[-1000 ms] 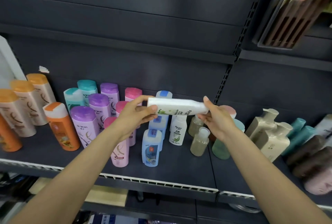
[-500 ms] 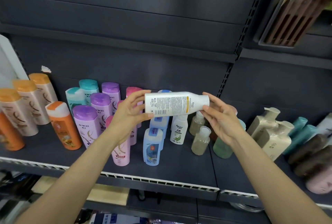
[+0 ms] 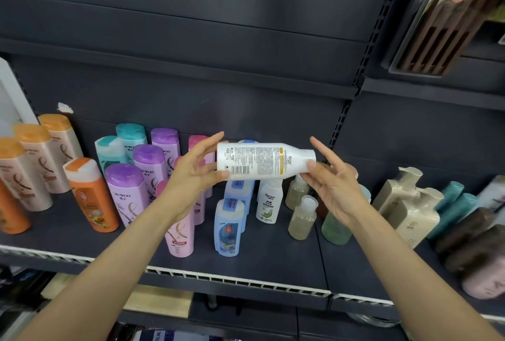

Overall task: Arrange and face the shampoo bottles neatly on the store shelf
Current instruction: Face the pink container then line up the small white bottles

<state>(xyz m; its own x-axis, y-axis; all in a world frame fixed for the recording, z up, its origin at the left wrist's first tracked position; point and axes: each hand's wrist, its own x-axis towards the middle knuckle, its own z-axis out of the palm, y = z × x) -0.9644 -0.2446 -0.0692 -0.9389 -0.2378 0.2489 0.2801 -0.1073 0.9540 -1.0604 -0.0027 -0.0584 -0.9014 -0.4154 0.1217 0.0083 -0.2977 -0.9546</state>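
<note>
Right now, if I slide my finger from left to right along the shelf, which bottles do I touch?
orange-capped cream bottles → orange bottle → purple-capped bottles → blue bottles → small white bottle → clear bottles → beige pump bottles → teal bottles

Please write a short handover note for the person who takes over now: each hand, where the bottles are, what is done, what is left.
Left hand: holds the white bottle at its base.
Right hand: fingers pinch its cap end.
The bottle lies sideways in the air above the shelf, back label with barcode towards the camera.
Done: a matching white bottle stands upright below.
Left: stand the held bottle upright on the shelf, front label outwards.
</note>
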